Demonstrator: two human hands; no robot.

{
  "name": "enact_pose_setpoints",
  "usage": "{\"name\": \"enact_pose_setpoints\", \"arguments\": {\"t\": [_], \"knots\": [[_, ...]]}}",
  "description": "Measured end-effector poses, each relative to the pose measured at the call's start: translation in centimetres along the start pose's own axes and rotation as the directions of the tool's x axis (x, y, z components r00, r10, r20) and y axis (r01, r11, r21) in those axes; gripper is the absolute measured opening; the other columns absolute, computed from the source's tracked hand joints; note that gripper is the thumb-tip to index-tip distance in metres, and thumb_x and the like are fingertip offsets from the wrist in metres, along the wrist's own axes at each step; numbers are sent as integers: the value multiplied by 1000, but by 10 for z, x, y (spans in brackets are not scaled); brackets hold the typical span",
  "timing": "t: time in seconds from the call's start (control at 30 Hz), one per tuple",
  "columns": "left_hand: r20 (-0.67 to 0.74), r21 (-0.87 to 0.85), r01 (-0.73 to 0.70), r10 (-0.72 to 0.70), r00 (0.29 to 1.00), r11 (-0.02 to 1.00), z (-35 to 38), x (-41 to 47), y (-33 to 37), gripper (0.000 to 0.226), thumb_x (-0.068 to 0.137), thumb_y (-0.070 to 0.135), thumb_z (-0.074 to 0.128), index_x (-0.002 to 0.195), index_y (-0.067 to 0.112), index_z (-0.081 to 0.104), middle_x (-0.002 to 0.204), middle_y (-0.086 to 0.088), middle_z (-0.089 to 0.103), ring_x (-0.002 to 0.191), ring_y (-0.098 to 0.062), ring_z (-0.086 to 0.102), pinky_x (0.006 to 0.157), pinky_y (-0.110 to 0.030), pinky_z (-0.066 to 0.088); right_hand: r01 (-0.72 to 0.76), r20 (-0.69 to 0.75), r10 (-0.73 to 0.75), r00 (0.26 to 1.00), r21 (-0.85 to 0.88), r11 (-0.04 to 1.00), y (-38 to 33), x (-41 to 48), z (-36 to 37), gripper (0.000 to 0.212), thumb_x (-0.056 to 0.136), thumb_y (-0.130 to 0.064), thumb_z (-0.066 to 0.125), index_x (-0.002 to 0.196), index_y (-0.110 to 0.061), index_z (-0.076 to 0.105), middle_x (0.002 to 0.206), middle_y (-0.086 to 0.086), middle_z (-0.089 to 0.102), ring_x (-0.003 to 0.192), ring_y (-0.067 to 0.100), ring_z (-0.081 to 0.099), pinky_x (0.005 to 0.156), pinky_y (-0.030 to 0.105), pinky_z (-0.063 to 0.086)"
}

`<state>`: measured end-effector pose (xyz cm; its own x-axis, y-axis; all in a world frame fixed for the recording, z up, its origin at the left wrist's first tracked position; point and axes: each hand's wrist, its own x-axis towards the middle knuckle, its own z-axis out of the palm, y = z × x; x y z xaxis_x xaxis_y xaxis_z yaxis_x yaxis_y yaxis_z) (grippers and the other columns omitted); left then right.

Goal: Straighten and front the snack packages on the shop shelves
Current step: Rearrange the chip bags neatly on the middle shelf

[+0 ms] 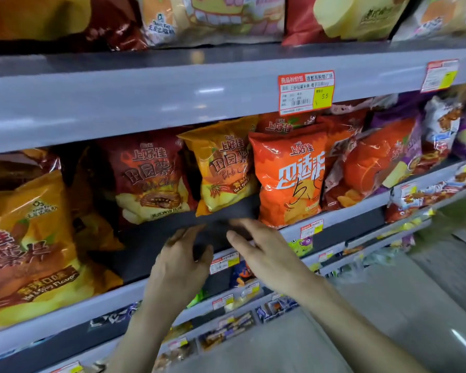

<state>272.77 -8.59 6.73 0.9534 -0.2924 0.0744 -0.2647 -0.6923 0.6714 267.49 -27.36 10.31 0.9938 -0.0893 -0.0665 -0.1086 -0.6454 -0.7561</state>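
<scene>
Chip bags stand along the middle shelf (342, 214). A dark red bag (148, 181) and a yellow-orange bag (223, 165) sit set back from the front edge. An orange-red bag (291, 179) stands at the front lip to their right. My left hand (183, 254) and my right hand (256, 246) hover side by side over the bare dark shelf floor in front of the set-back bags. Both have relaxed fingers and hold nothing. A large orange bag (30, 249) stands forward at the left.
Red-orange and purple bags (382, 157) crowd the shelf to the right. The upper shelf (145, 103) carries larger bags and red price tags (306, 92). Lower shelves with small snacks and tags step down below. Grey floor lies at the bottom right.
</scene>
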Motion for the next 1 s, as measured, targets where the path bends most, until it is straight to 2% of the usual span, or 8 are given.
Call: {"name": "enact_pose_setpoints", "arguments": {"t": [0.1, 0.2, 0.27, 0.43, 0.57, 0.7, 0.9, 1.0], "knots": [[15, 35, 13, -13, 1000, 999, 4, -7, 8, 51, 98, 38, 68, 147, 31, 56, 143, 6, 60, 131, -24, 58, 97, -45, 55, 30, -60, -41, 997, -173, 984, 6, -18, -10, 43, 104, -49, 52, 142, -30, 56, 139, -10, 61, 129, 7, 53, 107, 30, 45], [6, 62, -8, 8, 1000, 998, 13, -12, 21, 53, 98, 39, 68, 148, 29, 56, 144, 4, 61, 131, -26, 59, 96, -47, 56, 45, -95, -84, 992, -360, 932, 20, -31, -24, 46, 102, -49, 53, 143, -29, 54, 137, -7, 62, 127, 15, 53, 104, 36, 45], [-8, 91, -26, 27, 1000, 996, 20, -16, 31, 53, 97, 37, 70, 148, 26, 57, 143, 2, 62, 130, -27, 60, 95, -45, 56, 53, -118, -113, 987, -424, 904, 31, -37, -36, 44, 99, -47, 52, 140, -30, 54, 131, -6, 63, 122, 18, 54, 99, 38, 46], [-47, 154, 17, -10, 999, 988, 39, -22, 65, 56, 98, 38, 70, 150, 21, 56, 147, -2, 61, 135, -30, 57, 100, -45, 53, 82, -147, -172, 974, -479, 874, 63, -43, -76, 42, 98, -45, 53, 139, -33, 53, 131, -9, 62, 118, 20, 55, 94, 37, 48], [-103, 181, 47, -28, 994, 982, 59, -18, 99, 56, 97, 39, 71, 149, 21, 56, 143, -2, 64, 128, -30, 62, 92, -43, 55, 113, -147, -218, 965, -514, 850, 95, -51, -115, 40, 99, -45, 51, 136, -29, 56, 124, -4, 64, 113, 23, 59, 91, 39, 51], [-140, 184, 90, -64, 988, 979, 82, -11, 130, 65, 97, 45, 69, 155, 27, 48, 146, 1, 62, 131, -28, 61, 93, -41, 55, 114, -151, -247, 957, -586, 802, 141, -52, -157, 44, 99, -49, 44, 130, -23, 62, 117, -2, 68, 109, 24, 62, 89, 41, 53], [-187, 215, 167, -128, 974, 962, 118, -15, 165, 76, 96, 47, 69, 162, 28, 35, 150, -3, 57, 127, -31, 63, 88, -43, 58, 149, -162, -341, 926, -673, 724, 194, -47, -218, 42, 94, -44, 55, 127, -21, 65, 118, -1, 71, 106, 25, 66, 86, 41, 56], [-210, 237, 215, -166, 964, 947, 129, -17, 172, 82, 95, 49, 67, 165, 28, 28, 153, -5, 54, 128, -33, 61, 88, -46, 59, 141, -181, -357, 916, -688, 712, 212, -40, -241, 44, 94, -47, 44, 122, -22, 67, 108, -2, 72, 98, 25, 67, 80, 40, 55]]}}
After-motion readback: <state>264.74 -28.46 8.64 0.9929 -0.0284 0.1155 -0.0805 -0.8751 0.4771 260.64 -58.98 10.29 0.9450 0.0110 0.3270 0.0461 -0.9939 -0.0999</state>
